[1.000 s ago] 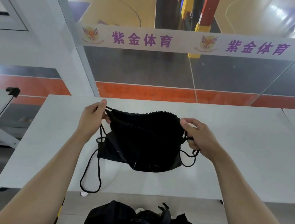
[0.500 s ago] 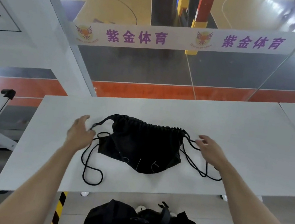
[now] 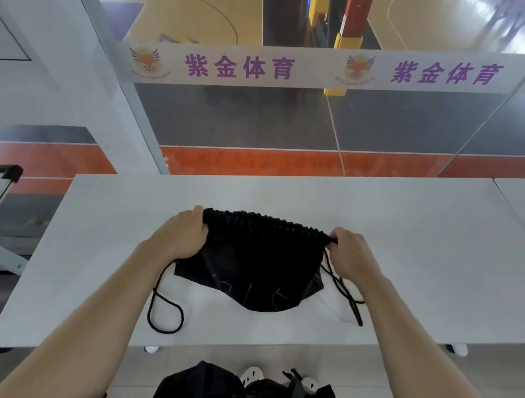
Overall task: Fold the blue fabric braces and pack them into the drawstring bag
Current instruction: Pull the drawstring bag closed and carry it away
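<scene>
**Both hands on bag mouth**

Left hand (image 3: 180,237) curled over the left end of the bag's (image 3: 253,266) gathered top hem, fingers closed on the cloth, knuckles up. Right hand (image 3: 350,257) does the same at the right end, fingers folded over and pinching the hem corner. Both forearms reach in from the near edge, wrists roughly level, hands well apart with the hem stretched between them.

Bag is black, thin fabric, top edge bunched in tight ruffles, mouth drawn shut. Body spreads below the hem to a rounded bottom resting on the white table (image 3: 451,265), near its front edge. Faint pale marks near the bottom. A black cord (image 3: 163,307) trails from under the left hand and loops on the tabletop; another cord (image 3: 347,296) hangs below the right hand. Contents cannot be seen.
</scene>
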Available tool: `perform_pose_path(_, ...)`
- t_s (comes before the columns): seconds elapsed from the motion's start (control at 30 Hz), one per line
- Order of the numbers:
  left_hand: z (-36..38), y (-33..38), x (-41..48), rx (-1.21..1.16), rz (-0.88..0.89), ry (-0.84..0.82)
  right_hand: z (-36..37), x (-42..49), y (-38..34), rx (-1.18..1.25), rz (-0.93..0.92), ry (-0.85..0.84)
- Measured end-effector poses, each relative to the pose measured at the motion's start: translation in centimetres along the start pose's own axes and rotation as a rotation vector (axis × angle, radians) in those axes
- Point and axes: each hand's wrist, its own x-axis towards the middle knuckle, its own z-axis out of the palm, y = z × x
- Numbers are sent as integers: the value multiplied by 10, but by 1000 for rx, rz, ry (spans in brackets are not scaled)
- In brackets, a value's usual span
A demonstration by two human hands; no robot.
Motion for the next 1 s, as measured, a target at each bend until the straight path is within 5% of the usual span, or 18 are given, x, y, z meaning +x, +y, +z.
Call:
perform_pose_path(0.2,-69,51,-12,-387,86,321,-53,-13,-70,179,-126,91)
perform_pose_path(0.33,-80,77,-12,-632,169,474,-71,-17,-96,152,-230,338)
perform_pose_path(0.47,-65,-5,3,-613,-174,611,-70,-6,2,187,187,503)
perform_pose_path(0.6,-26,-36,2,-332,-265,349,-36,-16,46,215,342,284)
perform_pose_path(0.8,-3,33,-5,-464,119,-47,-11,-17,-4,441,93,-139)
perform_pose_path(0.9,10,55,-6,-233,216,-59,-8,-25,-28,289,19,-292)
perform_pose_path(1.0,14,54,-16,-233,131,-112,0,-32,-30,208,15,-367)
